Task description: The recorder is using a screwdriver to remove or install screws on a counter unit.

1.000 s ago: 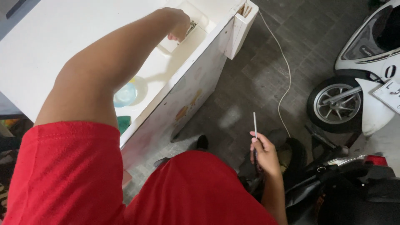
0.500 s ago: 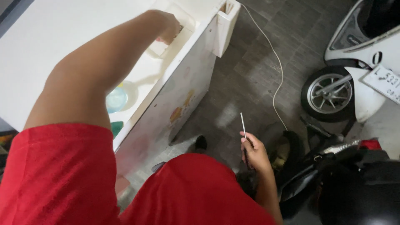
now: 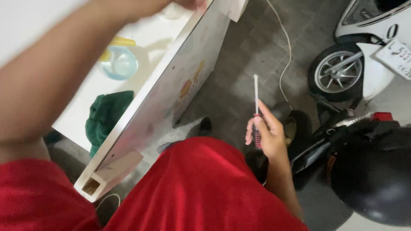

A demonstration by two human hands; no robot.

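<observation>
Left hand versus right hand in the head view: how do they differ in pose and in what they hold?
The right hand is low, beside the red clothing, gripping a screwdriver with its shaft pointing up. The left hand reaches far forward to the white cabinet, mostly cut off by the frame edge, so its grip is unclear. Both are bare.

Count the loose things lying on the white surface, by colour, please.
Green cloth: 1
Clear bluish bowl: 1
Yellow item, partly hidden: 1
Total: 3
</observation>
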